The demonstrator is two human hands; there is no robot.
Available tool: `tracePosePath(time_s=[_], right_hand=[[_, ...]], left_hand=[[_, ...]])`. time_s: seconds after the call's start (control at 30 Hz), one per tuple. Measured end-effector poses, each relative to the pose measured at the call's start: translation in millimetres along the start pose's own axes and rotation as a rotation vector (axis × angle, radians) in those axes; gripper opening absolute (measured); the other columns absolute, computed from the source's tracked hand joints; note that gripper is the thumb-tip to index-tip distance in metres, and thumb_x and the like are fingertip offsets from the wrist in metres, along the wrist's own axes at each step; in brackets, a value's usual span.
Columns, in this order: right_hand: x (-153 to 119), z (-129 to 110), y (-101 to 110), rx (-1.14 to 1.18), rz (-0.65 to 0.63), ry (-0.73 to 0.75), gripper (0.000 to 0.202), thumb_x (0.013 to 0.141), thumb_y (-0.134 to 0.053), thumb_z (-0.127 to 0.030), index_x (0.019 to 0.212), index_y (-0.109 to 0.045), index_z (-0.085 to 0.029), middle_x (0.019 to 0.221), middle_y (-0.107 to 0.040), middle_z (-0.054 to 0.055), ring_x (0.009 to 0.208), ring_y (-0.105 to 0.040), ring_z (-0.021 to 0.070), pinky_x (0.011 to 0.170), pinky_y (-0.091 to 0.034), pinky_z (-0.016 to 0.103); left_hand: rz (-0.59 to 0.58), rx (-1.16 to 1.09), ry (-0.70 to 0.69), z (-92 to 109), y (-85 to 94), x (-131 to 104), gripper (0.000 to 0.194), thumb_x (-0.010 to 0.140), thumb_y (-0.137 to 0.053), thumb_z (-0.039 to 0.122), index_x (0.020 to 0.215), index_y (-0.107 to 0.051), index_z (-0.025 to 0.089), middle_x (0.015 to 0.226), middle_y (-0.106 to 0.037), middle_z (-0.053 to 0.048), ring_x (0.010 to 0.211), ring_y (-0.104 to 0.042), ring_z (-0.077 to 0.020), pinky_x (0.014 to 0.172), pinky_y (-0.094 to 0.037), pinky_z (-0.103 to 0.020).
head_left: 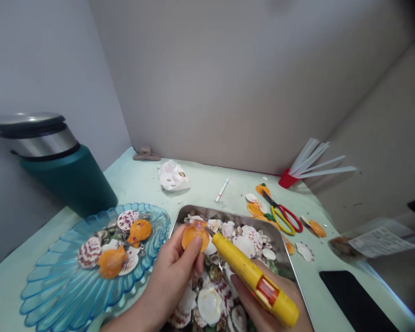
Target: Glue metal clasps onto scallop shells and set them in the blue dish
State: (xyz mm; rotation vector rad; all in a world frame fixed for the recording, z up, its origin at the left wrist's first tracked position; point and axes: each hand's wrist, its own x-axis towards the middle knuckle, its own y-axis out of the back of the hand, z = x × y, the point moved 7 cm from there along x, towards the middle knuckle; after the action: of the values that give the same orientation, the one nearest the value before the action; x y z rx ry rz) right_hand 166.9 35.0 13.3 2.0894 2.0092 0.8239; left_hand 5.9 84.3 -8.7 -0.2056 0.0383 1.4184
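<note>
The yellow pen-like tool (245, 267), smooth and long, pointed far-left in the right hand's (269, 295) grip; left hand (180, 263) pinched a ribbed orange shell (194, 236).

Tabletop (207, 184) pale mint green. Flask (72, 180) deep teal, band silver, collar black. Shell-shaped dish (65, 263) translucent blue, at tabletop's left edge. Held scallop (194, 239) plain orange. Tool (252, 276) yellow, reddish window. Scissors (282, 216): one handle loop red, other yellow. Striped shell (90, 252) in dish: purplish-brown bands over white. Cup (287, 179) red, sticks (313, 159) translucent white. Phone-like slab (356, 299) black.
</note>
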Motion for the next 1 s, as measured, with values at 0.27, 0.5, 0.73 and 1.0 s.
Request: tracePosePath(time_s=[0.27, 0.5, 0.73, 1.0], right_hand=[[0.3, -2.2, -0.3, -0.027, 0.025, 0.025, 0.014, 0.083, -0.057, -0.031, 0.075, -0.062, -0.021, 0.061, -0.062, 0.001, 0.052, -0.059, 0.0157, 0.05, -0.05, 0.024], [-0.2, -0.5, -0.2, -0.018, 0.002, 0.003, 0.013, 0.083, -0.058, -0.029, 0.076, -0.063, -0.02, 0.064, -0.064, 0.002, 0.058, -0.062, 0.0171, 0.056, -0.054, 0.025], [-0.2, -2.7, 1.9, -0.009, 0.031, 0.019, 0.013, 0.083, -0.058, -0.029, 0.077, -0.065, -0.02, 0.065, -0.065, 0.002, 0.06, -0.065, 0.0179, 0.058, -0.054, 0.024], [-0.9, -1.6, 4.0, -0.006, 0.05, 0.028, 0.012, 0.082, -0.061, -0.029, 0.074, -0.061, -0.021, 0.057, -0.056, -0.001, 0.059, -0.064, 0.0194, 0.061, -0.055, 0.025]], left_hand=[[0.026, -0.032, -0.006, 3.2, 1.1, 0.7, 0.024, 0.087, -0.054, 0.043, 0.085, -0.052, 0.018, 0.051, -0.048, 0.007, 0.049, -0.039, -0.008, 0.048, -0.03, -0.017], [0.01, 0.001, 0.005, -1.9, 2.3, 0.7, 0.028, 0.087, -0.053, 0.045, 0.081, -0.052, 0.018, 0.052, -0.048, 0.006, 0.047, -0.035, -0.007, 0.044, -0.025, -0.017], [-0.005, -0.007, 0.006, -0.8, 1.3, -0.1, 0.027, 0.088, -0.053, 0.044, 0.08, -0.05, 0.019, 0.052, -0.048, 0.007, 0.049, -0.038, -0.0072, 0.048, -0.029, -0.017], [-0.031, -0.002, -0.015, -0.7, -1.1, -0.5, 0.026, 0.089, -0.052, 0.043, 0.077, -0.05, 0.019, 0.051, -0.049, 0.007, 0.049, -0.04, -0.0075, 0.05, -0.031, -0.018]])
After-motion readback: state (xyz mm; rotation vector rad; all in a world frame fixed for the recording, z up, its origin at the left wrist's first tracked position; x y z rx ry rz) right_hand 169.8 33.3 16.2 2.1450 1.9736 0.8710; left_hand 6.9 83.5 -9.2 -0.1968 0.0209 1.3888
